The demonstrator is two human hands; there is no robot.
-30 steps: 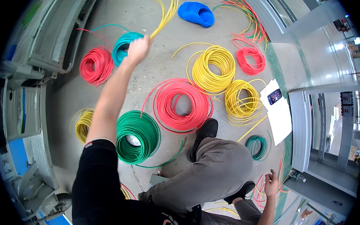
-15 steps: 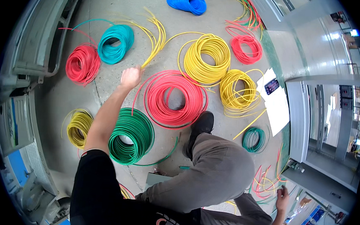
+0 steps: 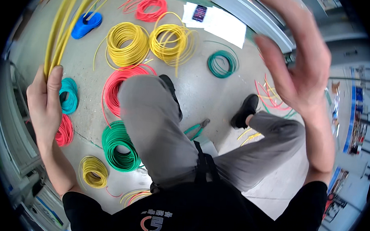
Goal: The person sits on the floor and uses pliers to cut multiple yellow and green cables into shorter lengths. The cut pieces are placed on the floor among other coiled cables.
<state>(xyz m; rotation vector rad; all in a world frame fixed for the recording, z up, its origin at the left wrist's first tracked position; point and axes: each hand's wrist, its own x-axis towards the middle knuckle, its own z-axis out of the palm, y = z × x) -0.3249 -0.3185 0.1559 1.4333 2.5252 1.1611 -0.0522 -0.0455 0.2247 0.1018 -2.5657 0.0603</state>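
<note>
My left hand (image 3: 46, 102), raised on the left, is closed around a bundle of yellow wires (image 3: 58, 44) that rises past the upper edge. Below and beside it on the floor lie a teal wire coil (image 3: 70, 105) and a red wire coil (image 3: 66, 133). On the right, my right hand (image 3: 302, 67) is lifted with thumb and fingers apart and nothing in it; its upper fingers are blurred. Between my legs rests a cutting tool with green handles (image 3: 197, 129).
Around my legs lie a yellow coil (image 3: 131, 59), a looser yellow coil (image 3: 154, 41), a large red coil (image 3: 111, 95), a green coil (image 3: 109, 149) and a small dark green coil (image 3: 213, 67). Papers (image 3: 226, 25) bear a phone (image 3: 199, 13). Wire scraps (image 3: 272, 104) lie at right.
The view has turned to the right. My left hand, with the yellow wires, is now closer and farther left. My right hand has risen from the lower right, fingers spread.
</note>
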